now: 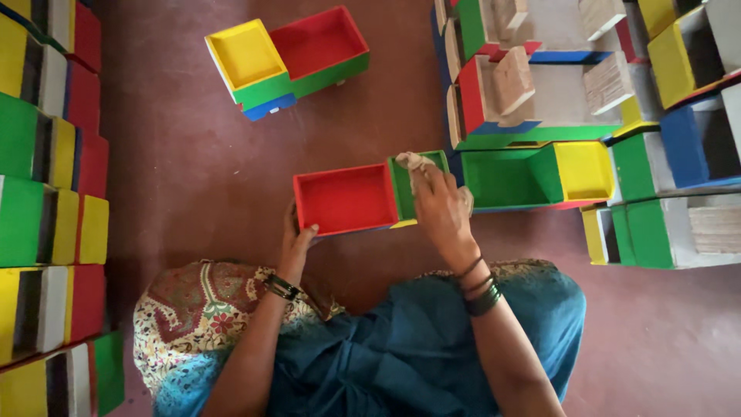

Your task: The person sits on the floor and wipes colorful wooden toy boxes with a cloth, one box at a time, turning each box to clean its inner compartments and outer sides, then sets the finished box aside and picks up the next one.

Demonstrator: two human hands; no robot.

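Rubbing the inside of the small green compartment (pixel 409 185) with a crumpled beige scrap of cloth or paper (pixel 415 162), the person's right hand (pixel 441 210) is pinching that scrap between closed fingers and pressing it down against the green wall. The compartment belongs to a painted wooden two-box toy tray (pixel 363 197), whose larger red square compartment (pixel 345 198) is lying open at nine o'clock from the right hand. The left hand (pixel 297 239) is gripping the tray's near-left corner, fingers curled over the red rim, steadying it on the dark red floor (pixel 193 170) just beyond the person's knees.

By my reading, the step in hand is the wiping or smoothing of the green section; the red section is looking clean and even. The next move is probably calling for a firm hold at the left corner while the scrap is worked into the remaining green corners, with care not to tip the tray.

At eleven o'clock from the tray, a similar yellow-and-red wooden tray (pixel 287 58) is sitting well apart. At three o'clock, a green-and-yellow box piece (pixel 540 176) is lying just beside the worked tray, and a stack of painted wooden blocks (pixel 50 193) is lining the nine o'clock edge.
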